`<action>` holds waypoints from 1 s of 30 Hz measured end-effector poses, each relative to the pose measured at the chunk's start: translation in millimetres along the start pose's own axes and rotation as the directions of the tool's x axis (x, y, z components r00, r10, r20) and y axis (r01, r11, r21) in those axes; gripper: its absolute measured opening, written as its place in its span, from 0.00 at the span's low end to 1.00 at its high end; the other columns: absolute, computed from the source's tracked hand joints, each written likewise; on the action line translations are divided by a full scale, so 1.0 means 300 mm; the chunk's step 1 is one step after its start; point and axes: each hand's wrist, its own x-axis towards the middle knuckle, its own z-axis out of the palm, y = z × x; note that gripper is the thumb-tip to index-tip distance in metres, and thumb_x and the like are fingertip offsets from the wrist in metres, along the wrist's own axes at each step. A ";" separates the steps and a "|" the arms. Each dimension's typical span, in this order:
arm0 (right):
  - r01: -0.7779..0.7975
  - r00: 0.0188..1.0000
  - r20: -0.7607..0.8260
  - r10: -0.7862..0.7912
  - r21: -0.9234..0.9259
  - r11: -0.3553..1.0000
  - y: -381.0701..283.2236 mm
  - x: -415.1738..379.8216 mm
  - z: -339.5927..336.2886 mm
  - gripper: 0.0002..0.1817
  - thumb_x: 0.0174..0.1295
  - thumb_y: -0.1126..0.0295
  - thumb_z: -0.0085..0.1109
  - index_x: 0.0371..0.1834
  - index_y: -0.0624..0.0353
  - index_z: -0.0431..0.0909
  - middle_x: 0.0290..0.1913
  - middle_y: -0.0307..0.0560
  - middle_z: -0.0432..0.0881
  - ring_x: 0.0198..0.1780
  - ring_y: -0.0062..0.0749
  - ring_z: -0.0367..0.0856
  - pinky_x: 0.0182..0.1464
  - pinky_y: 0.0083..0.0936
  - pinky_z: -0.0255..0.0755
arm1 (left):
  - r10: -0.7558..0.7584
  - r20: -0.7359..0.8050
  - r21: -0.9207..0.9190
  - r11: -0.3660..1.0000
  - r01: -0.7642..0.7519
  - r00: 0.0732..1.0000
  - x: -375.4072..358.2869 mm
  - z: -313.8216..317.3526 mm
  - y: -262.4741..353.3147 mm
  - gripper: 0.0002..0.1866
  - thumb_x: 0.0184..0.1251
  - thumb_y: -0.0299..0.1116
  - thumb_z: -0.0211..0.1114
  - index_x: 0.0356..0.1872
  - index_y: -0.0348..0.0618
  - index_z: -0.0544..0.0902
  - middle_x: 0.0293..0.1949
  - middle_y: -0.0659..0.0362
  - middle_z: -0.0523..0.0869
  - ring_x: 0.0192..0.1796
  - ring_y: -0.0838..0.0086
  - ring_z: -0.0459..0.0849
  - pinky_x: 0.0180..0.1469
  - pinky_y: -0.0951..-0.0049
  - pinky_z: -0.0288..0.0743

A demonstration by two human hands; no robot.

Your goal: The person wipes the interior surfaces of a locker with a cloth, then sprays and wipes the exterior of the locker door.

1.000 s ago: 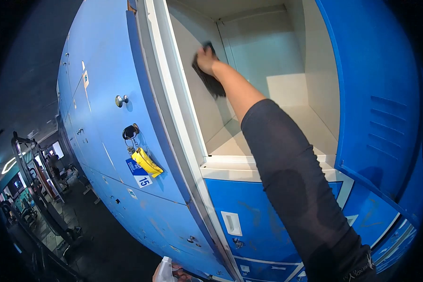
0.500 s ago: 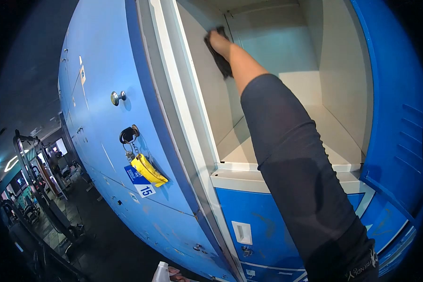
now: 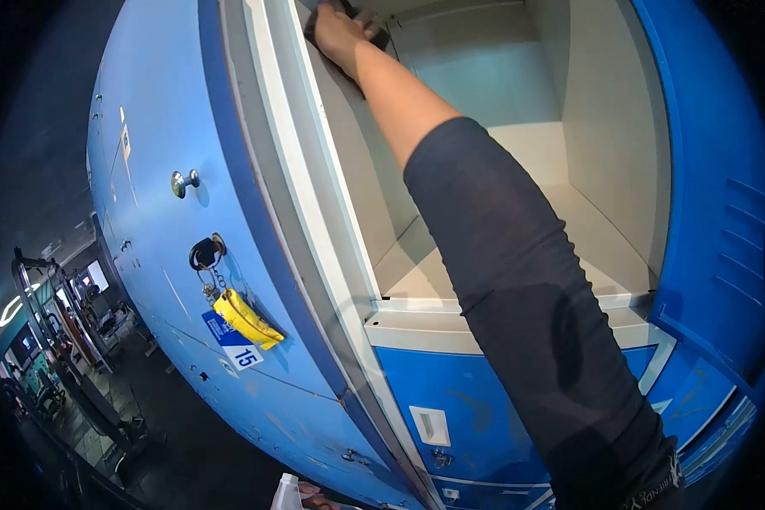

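My right hand point(image 3: 342, 36) is closed on a dark cloth point(image 3: 374, 30), pressed to the upper part of the left inner wall of an open locker point(image 3: 484, 81). The black-sleeved forearm crosses the locker's opening. At the bottom edge of the view, my left hand point(image 3: 316, 496) shows only in part, its fingers around a white plastic bottle point(image 3: 287, 491). Most of that bottle lies below the frame.
The locker's blue door point(image 3: 722, 212) stands swung out at the right. On the left, a light-blue locker door point(image 3: 153, 221) carries a knob point(image 3: 184, 183) and keys with a yellow tag point(image 3: 245, 320) and a card marked 15. Gym machines point(image 3: 59, 340) stand beyond.
My right hand has moved with the cloth up and toward the locker's front along the left wall. The view has shifted slightly. My left hand stays low with the bottle.
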 end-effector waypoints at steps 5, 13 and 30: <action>-0.031 0.995 0.090 0.034 -0.031 0.999 0.090 0.127 0.005 0.33 0.67 0.51 0.25 0.76 0.45 0.44 0.77 0.52 0.41 0.77 0.53 0.39 0.75 0.41 0.39 | -0.039 -0.043 -0.041 0.998 0.037 0.998 0.034 0.018 0.038 0.25 0.59 0.22 0.67 0.57 0.34 0.71 0.39 0.58 0.80 0.38 0.74 0.80 0.41 0.72 0.76; -0.551 0.800 0.244 0.548 -0.065 0.832 0.705 0.271 0.060 0.26 0.67 0.59 0.35 0.55 0.68 0.74 0.55 0.59 0.78 0.52 0.46 0.78 0.55 0.43 0.70 | -0.093 -0.056 -0.102 0.991 0.087 0.994 0.050 0.014 0.016 0.26 0.59 0.19 0.65 0.60 0.34 0.68 0.40 0.57 0.79 0.38 0.74 0.79 0.41 0.72 0.76; 0.375 0.923 -0.062 -0.379 -0.063 0.925 0.141 0.221 0.068 0.35 0.67 0.50 0.26 0.76 0.52 0.44 0.78 0.52 0.43 0.77 0.48 0.42 0.75 0.35 0.39 | -0.021 -0.053 -0.008 1.000 0.020 0.998 0.046 0.011 -0.010 0.27 0.58 0.21 0.68 0.59 0.34 0.70 0.37 0.58 0.81 0.35 0.74 0.80 0.38 0.72 0.77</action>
